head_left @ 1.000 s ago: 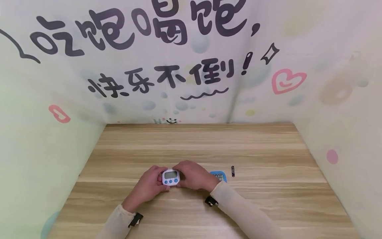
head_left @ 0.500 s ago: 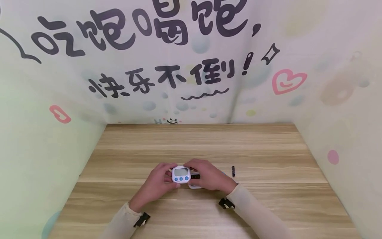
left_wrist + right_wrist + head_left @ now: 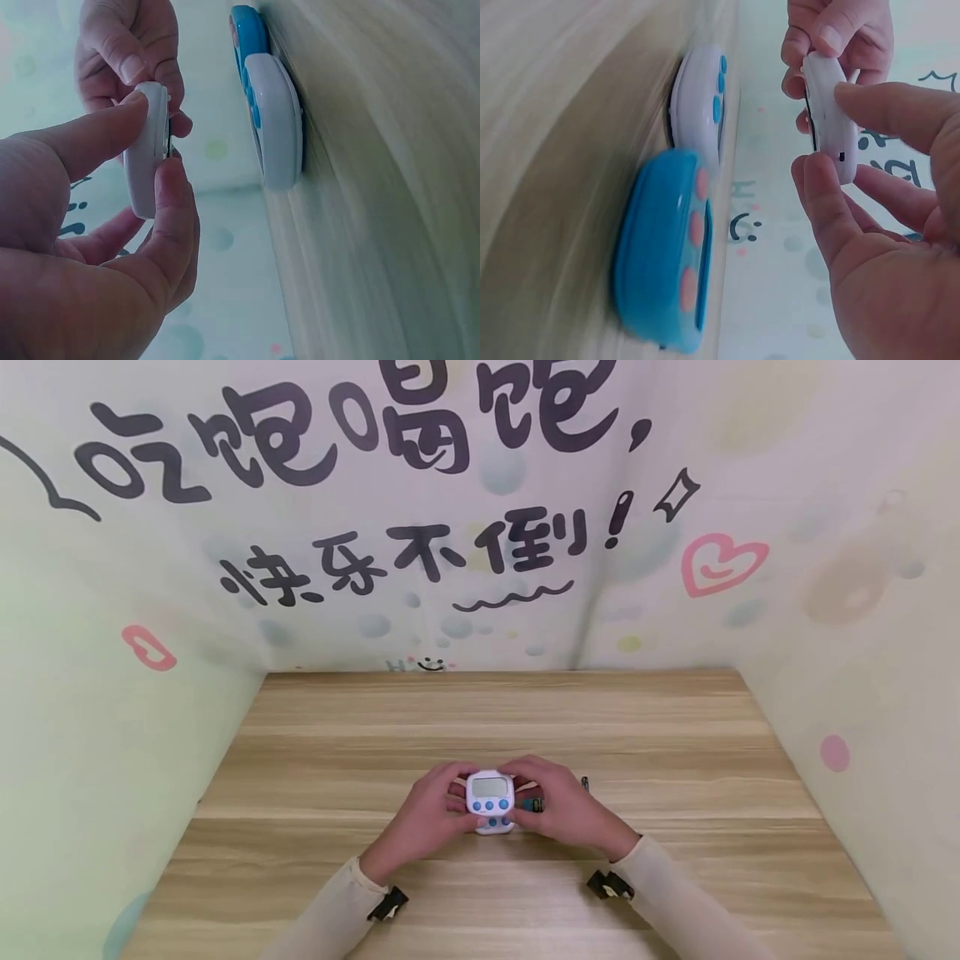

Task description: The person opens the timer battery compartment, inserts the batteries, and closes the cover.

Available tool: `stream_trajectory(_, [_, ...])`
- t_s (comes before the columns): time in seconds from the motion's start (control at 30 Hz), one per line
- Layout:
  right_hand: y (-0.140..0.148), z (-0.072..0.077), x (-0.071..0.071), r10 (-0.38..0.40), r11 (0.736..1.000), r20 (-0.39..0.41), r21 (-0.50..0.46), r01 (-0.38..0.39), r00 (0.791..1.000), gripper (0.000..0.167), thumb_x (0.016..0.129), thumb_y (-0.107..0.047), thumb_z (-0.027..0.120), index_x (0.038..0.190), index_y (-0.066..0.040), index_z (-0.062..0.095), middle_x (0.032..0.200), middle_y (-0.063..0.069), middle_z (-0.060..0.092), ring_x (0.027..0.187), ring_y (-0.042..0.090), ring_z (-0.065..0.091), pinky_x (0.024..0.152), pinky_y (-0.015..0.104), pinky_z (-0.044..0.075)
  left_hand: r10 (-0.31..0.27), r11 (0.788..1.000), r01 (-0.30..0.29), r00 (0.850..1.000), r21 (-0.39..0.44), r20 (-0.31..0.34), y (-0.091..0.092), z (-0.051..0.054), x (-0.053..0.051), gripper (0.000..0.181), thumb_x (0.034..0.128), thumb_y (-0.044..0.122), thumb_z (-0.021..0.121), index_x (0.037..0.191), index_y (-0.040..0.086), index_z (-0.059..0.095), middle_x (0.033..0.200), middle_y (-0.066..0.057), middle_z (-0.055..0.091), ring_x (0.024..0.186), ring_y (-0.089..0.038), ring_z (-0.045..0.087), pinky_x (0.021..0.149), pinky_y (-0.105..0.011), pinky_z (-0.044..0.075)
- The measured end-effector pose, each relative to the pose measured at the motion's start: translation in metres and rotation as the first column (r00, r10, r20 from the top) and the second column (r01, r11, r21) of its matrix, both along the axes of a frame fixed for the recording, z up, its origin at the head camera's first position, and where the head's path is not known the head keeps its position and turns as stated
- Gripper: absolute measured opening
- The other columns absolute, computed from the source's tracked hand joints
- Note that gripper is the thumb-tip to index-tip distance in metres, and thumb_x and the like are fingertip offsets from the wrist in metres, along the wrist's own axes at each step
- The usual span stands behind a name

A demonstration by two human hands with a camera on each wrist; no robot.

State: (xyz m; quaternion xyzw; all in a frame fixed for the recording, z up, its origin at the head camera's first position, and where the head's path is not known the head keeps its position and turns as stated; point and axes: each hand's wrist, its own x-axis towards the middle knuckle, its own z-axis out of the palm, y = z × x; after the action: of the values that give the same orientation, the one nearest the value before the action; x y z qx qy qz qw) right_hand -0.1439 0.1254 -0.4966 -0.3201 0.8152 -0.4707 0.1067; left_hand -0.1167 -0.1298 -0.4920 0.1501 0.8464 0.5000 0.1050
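Both hands hold a white digital timer (image 3: 490, 788) with a blank grey screen and blue buttons, raised above the table. My left hand (image 3: 423, 810) pinches its left side and my right hand (image 3: 564, 806) its right side. In the left wrist view the timer (image 3: 142, 180) stands edge-on between thumb and fingers. Below it a second white timer (image 3: 697, 105) with blue buttons lies on the table, mostly covered in the head view. Next to that one lies a blue timer (image 3: 660, 247) with pink buttons, largely hidden behind my right hand in the head view.
The wood-grain table (image 3: 360, 718) carries a small dark battery (image 3: 585, 783) just beyond my right hand, partly hidden by it. A pale printed curtain (image 3: 337, 635) with black lettering rises behind the table and along both sides.
Both hands have moved right with the held timer, from left of the other timers to above the second white one. The right hand now covers most of the blue timer.
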Motion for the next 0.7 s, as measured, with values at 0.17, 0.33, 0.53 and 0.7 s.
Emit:
stream_trajectory(0.17, [0.0063,-0.0035,0.0004,-0.021,0.998,0.074,-0.049,0.024,0.997,0.06,0.093,-0.007,0.081,0.147,-0.005,0.057,0.134,0.008,0.066,0.112,0.022,0.07,0.095,0.041,0.065,-0.003,1.0,0.003,1.0,0.03,0.008,0.0061,-0.0004,-0.0001,0.065,0.087,0.008,0.088,0.145,0.011,0.057,0.132,-0.009,0.06,0.107,-0.02,0.068,0.083,-0.022,0.065])
stream_trajectory(0.33, [0.0087,-0.0045,0.0,-0.049,0.998,0.095,-0.045,0.053,0.994,0.066,0.093,-0.01,0.082,0.151,-0.005,0.053,0.125,0.006,0.07,0.104,0.017,0.069,0.09,0.034,0.066,0.007,0.993,-0.009,1.0,0.115,0.013,0.01,-0.0014,-0.0006,0.063,0.0875,0.001,0.084,0.144,0.013,0.058,0.135,-0.008,0.059,0.113,-0.025,0.068,0.081,-0.024,0.066])
stream_trajectory(0.53, [0.0091,-0.0023,-0.0006,-0.086,0.994,0.049,-0.056,0.089,0.995,0.066,0.091,-0.007,0.083,0.15,-0.005,0.054,0.117,0.006,0.074,0.098,0.013,0.07,0.084,0.027,0.065,0.041,0.974,-0.051,0.998,0.222,0.049,0.0102,-0.0022,-0.0021,0.051,0.0973,0.004,0.073,0.144,0.013,0.056,0.138,-0.009,0.064,0.122,-0.029,0.066,0.087,-0.025,0.065])
stream_trajectory(0.7, [0.0099,0.0022,0.0005,-0.114,0.988,0.041,-0.096,0.117,0.993,0.054,0.09,-0.003,0.083,0.141,-0.01,0.064,0.115,0.006,0.077,0.093,0.013,0.073,0.08,0.027,0.066,0.055,0.961,-0.065,0.997,0.268,0.045,0.0086,0.0016,-0.0022,0.043,0.098,0.006,0.074,0.139,0.014,0.063,0.133,-0.006,0.07,0.122,-0.027,0.066,0.104,-0.045,0.061])
